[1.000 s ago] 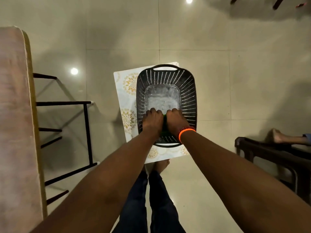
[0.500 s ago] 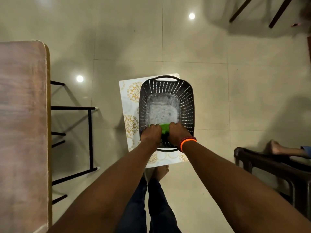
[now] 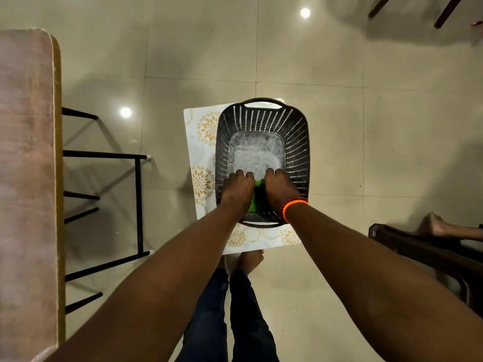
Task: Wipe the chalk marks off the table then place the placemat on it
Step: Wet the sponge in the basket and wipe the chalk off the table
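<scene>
A dark perforated plastic basket (image 3: 296,142) stands on the floor on top of a white placemat (image 3: 200,142) with gold flower prints. Inside the basket's near end, my left hand (image 3: 239,190) and my right hand (image 3: 279,189) are both closed on a green cloth (image 3: 255,198), which shows only as a strip between them. Something clear and crinkled lines the basket's bottom. The table (image 3: 26,178), with a pale smeared top, runs along the left edge of the view.
Black metal table legs and rails (image 3: 138,202) stand between the table and the basket. A dark chair (image 3: 418,254) sits at the right with another person's bare foot (image 3: 433,226) on it. My own feet are just below the placemat. More chair legs appear at top right.
Both hands stay on the green cloth at the basket's near end; they shifted slightly between frames. The camera view drifted, so the table edge sits differently at left.
</scene>
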